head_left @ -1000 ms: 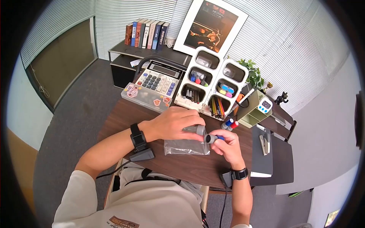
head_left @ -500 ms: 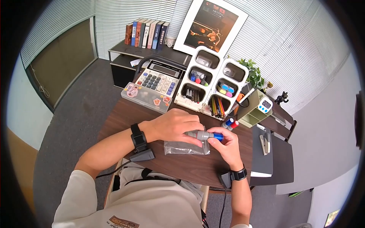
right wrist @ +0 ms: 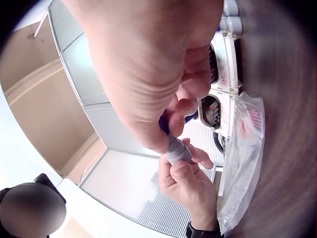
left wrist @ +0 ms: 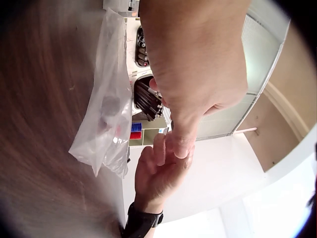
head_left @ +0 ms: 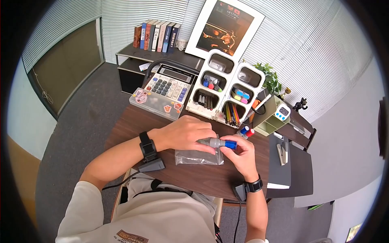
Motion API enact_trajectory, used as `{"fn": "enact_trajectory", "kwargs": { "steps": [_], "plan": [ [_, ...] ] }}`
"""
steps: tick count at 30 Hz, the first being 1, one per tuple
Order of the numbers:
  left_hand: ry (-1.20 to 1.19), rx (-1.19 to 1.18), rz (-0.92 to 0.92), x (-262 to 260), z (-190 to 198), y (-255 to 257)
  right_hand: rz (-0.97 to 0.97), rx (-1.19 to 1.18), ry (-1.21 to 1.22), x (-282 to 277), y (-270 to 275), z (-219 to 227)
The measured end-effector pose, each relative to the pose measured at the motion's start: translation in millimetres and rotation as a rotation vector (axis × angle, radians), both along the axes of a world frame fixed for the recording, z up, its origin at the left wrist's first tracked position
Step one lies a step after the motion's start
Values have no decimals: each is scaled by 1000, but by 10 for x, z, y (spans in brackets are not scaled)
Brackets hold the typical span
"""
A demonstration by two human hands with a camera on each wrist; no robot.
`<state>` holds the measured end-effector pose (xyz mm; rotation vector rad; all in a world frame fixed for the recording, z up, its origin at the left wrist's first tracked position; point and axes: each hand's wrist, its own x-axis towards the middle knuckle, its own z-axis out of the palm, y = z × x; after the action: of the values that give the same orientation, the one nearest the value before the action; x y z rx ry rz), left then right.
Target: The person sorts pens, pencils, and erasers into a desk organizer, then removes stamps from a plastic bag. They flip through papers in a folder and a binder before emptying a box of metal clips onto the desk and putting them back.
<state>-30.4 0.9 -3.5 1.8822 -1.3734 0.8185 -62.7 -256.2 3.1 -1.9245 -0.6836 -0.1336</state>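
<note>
Above the desk, both hands meet on a marker [head_left: 230,144] with a grey middle and a blue end, lying nearly level in the head view. My left hand [head_left: 187,131] grips its grey part from the left, covering much of it. From the right, my right hand [head_left: 243,157] pinches it with thumb and fingers near the blue end. The right wrist view shows the grey collar [right wrist: 178,152] between the two hands. Below them, a clear plastic bag [head_left: 198,157] lies on the desk. A blue-capped marker [head_left: 244,130] and a red-capped marker [head_left: 250,132] stand behind the right hand.
A white organiser [head_left: 227,81] with pens and pencils stands behind the hands. Left of it are a calculator [head_left: 172,85] and a stickered clear case [head_left: 156,103]. To the right are a green holder [head_left: 265,125] with a small timer [head_left: 282,112] and a stapler [head_left: 282,154].
A second ago the marker was in two parts, one in each hand, with an open grey end in the right. The parts have come together; lately the right fingers have shifted slightly.
</note>
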Motion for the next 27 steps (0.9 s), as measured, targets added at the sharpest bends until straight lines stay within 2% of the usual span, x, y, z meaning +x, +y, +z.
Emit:
{"fn": "enact_trajectory", "kwargs": {
  "steps": [19,27],
  "plan": [
    [8,-17,17,-7,-38,-35,-21,54,100,-22,41,-71],
    [43,6,19,5,-30,-29,-14,76,212,-10,53,-79]
  ]
}}
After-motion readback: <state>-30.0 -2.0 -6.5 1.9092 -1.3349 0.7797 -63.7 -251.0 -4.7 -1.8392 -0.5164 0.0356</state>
